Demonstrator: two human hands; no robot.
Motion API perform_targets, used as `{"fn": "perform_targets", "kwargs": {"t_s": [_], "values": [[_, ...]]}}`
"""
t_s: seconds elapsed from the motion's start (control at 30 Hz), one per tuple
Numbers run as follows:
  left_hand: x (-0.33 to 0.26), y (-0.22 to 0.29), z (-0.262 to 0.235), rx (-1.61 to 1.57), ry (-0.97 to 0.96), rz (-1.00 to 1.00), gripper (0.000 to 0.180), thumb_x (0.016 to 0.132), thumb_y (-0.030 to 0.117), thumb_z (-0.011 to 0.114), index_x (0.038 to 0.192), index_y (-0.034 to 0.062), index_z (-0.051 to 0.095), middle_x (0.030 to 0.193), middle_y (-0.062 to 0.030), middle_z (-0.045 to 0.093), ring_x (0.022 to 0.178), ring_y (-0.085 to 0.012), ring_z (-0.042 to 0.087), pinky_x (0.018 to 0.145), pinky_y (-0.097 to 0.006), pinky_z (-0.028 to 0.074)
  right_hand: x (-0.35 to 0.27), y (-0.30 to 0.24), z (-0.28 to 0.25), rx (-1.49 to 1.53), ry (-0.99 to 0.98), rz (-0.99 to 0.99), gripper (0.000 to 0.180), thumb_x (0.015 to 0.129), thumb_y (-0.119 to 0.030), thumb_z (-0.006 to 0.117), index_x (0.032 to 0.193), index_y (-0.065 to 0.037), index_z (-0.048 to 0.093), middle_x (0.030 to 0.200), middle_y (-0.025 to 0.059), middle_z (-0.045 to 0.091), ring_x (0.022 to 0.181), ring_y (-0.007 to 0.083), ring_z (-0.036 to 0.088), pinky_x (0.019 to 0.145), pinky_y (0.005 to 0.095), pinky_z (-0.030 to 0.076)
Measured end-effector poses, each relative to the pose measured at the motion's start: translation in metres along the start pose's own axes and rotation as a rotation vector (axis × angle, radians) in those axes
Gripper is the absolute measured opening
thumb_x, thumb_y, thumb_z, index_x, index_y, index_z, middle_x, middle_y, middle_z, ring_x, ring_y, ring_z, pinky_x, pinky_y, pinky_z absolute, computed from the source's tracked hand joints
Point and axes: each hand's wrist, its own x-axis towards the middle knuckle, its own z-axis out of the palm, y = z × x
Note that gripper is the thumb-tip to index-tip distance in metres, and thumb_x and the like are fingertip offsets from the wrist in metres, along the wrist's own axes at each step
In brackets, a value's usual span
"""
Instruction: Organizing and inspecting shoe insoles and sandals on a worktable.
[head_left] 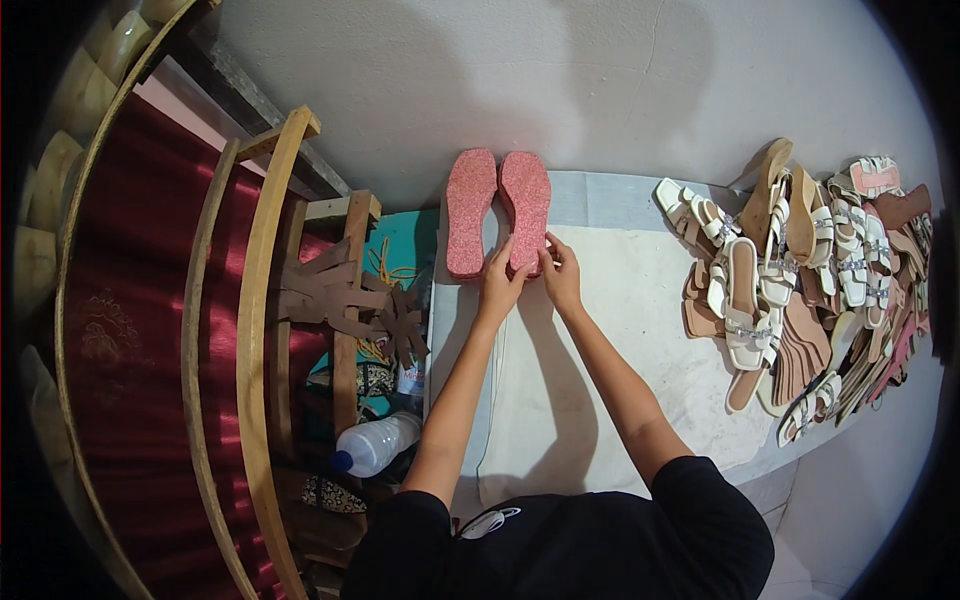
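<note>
**Two pink soles handled at the far edge of the tabletop**

Two pink glittery shoe soles are laid side by side, toes toward twelve o'clock, at the far edge of the white-covered tabletop (640, 300). The left sole (470, 212) lies just beside the right sole (526, 208); whether their edges touch cannot be told. The heel end of the right sole is met by both hands. The left hand (500, 283) is placed at its seven o'clock side, fingers (508, 258) bent and resting on the heel. The right hand (562, 275) is set at its five o'clock side, fingers (550, 250) curled against the heel edge. Whether the sole is pinched or only pressed cannot be told.

At three o'clock from the hands, well apart, a heap of white strapped sandals (760, 290) and tan insoles (800, 350) is spread over the tabletop. At eight o'clock, beside the tabletop's left edge, a clear plastic bottle (375, 443) with a blue cap is lying on its side; what it contains cannot be told. Brown cut-out pieces (335, 295) are hung on a wooden frame (265, 330) at nine o'clock.
</note>
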Motion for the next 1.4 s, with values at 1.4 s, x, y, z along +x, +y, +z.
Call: {"fn": "perform_targets", "kwargs": {"t_s": [1.4], "values": [[-0.137, 0.204, 0.116, -0.003, -0.296, 0.333, 0.042, 0.076, 0.014, 0.061, 0.116, 0.0067, 0.050, 0.120, -0.0148, 0.045, 0.110, -0.0311, 0.043, 0.093, -0.038, 0.035, -0.189, -0.054, -0.261, -0.210, 0.358, -0.038, 0.034, 0.090, -0.022, 0.042, 0.119, -0.003, 0.045, 0.111, 0.0117, 0.043, 0.094, 0.0197, 0.049, 0.071, 0.0269, 0.045]]}}
